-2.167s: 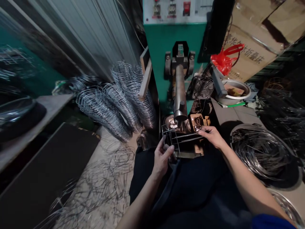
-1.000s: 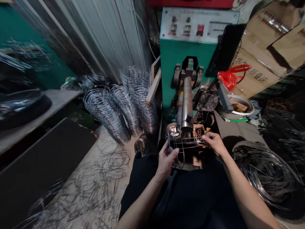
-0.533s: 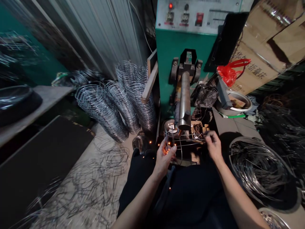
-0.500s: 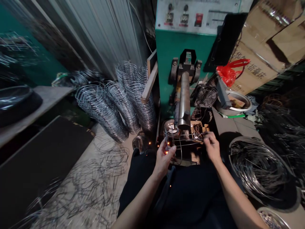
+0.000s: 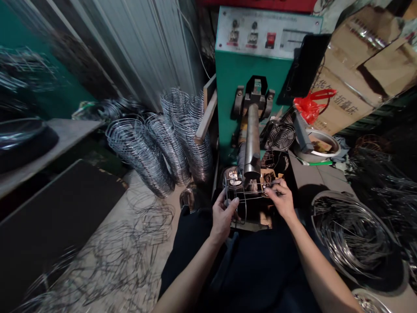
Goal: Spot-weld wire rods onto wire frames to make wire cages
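A small wire frame (image 5: 245, 203) of thin metal rods lies between my hands, under the round metal arm (image 5: 252, 143) of a green machine (image 5: 224, 78). My left hand (image 5: 224, 214) grips the frame's left end, thumb on the near side and fingers behind the wires. At the other end my right hand (image 5: 282, 199) is closed, its fingertips pinching the frame's long wires near a small open box with dark bits. Part of the frame is hidden by my fingers, and the exact contact with the machine is hard to make out.
Tall stacks of wire rings (image 5: 140, 156) stand left of the machine. Loose bent wires (image 5: 130, 243) cover the floor. To the right sit a tub of cut wires (image 5: 352, 234), a metal bowl (image 5: 334, 150), a red plastic bag (image 5: 308, 108) and cardboard boxes (image 5: 339, 95).
Orange sparks around my left hand have gone. My right hand has moved slightly left along the frame, while my left hand keeps its hold. The camera view has shifted a little.
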### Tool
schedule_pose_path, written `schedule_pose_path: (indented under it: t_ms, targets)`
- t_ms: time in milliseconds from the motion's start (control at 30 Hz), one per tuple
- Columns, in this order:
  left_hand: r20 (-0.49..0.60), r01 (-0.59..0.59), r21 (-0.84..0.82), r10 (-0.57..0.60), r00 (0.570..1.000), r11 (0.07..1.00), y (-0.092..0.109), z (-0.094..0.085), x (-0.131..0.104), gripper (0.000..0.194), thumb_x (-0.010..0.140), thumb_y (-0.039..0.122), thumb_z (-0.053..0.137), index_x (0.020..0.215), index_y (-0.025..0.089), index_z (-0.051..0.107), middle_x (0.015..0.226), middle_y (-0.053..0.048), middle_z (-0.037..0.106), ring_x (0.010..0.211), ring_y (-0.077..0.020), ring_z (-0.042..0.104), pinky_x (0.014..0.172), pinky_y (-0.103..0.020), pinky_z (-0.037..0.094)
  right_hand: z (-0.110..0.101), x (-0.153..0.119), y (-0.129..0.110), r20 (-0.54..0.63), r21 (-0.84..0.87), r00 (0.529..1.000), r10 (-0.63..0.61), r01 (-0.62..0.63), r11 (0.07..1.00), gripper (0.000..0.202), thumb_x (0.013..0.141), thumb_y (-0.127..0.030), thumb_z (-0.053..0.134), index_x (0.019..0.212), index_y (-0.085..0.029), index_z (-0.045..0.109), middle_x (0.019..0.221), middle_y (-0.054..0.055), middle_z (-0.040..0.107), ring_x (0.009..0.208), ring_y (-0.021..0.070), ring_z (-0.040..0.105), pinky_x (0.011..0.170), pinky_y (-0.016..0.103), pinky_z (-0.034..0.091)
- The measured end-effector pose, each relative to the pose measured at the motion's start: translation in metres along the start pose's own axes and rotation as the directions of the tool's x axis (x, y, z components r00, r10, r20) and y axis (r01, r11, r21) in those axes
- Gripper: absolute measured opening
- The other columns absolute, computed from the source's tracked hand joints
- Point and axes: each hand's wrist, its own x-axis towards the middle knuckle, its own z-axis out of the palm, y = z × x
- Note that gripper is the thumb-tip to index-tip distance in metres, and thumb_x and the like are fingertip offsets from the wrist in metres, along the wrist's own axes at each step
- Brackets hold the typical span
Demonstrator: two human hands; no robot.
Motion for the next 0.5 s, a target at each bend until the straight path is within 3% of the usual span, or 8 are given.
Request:
schedule_pose_path:
  t_ms: [500]
  targets:
    - [0.018,-0.019,-0.051,0.019,1.000,0.999,0.000,0.007,0.020,0.087,0.071,0.038,0.081,0.146,0.016,0.044,0.056,0.013,0.037,0.039,-0.0027,0.034,0.038,-0.022,0.050,0.001,0.020,0.003,0.001,0.018,1.000,-0.006,0.006,1.000,0.049,0.080,-0.056,0.071,0.053,-0.021,0.049,0.077,0.004,0.048,0.081,0.0236,0.048,0.074,0.037,0.038]
